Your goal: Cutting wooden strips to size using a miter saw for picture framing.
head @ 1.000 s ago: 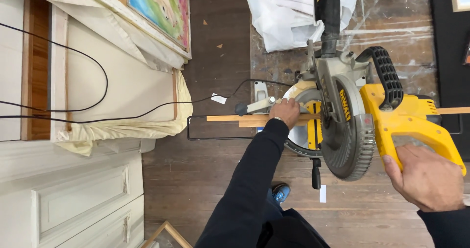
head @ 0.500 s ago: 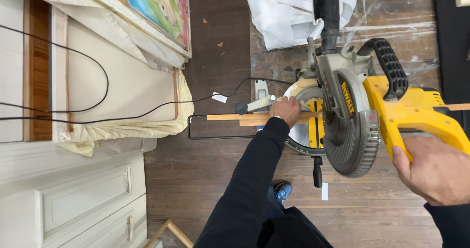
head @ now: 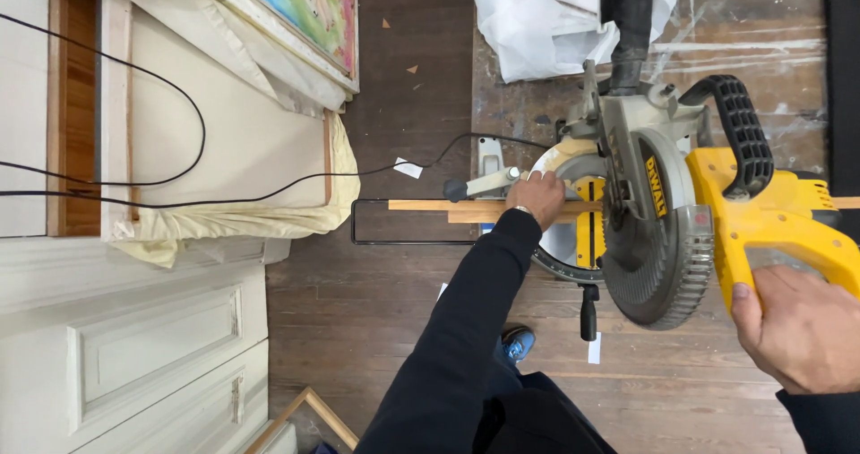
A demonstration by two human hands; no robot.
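Note:
A yellow and grey miter saw (head: 681,221) stands on the wooden floor with its round blade guard raised over the saw table. A thin wooden strip (head: 448,208) lies across the saw table and sticks out to the left. My left hand (head: 537,196) presses down on the strip just left of the blade. My right hand (head: 802,324) grips the saw's yellow handle at the lower right. A black carry handle (head: 743,131) arches over the motor housing.
A black power cord (head: 269,185) runs left from the saw over a cloth-covered panel (head: 224,140). A painted canvas (head: 309,6) leans at the top. White plastic sheeting (head: 537,19) lies behind the saw. White panelled doors (head: 134,355) lie at the lower left.
The saw head and my right hand have shifted slightly right and down in view. My left hand stays on the strip.

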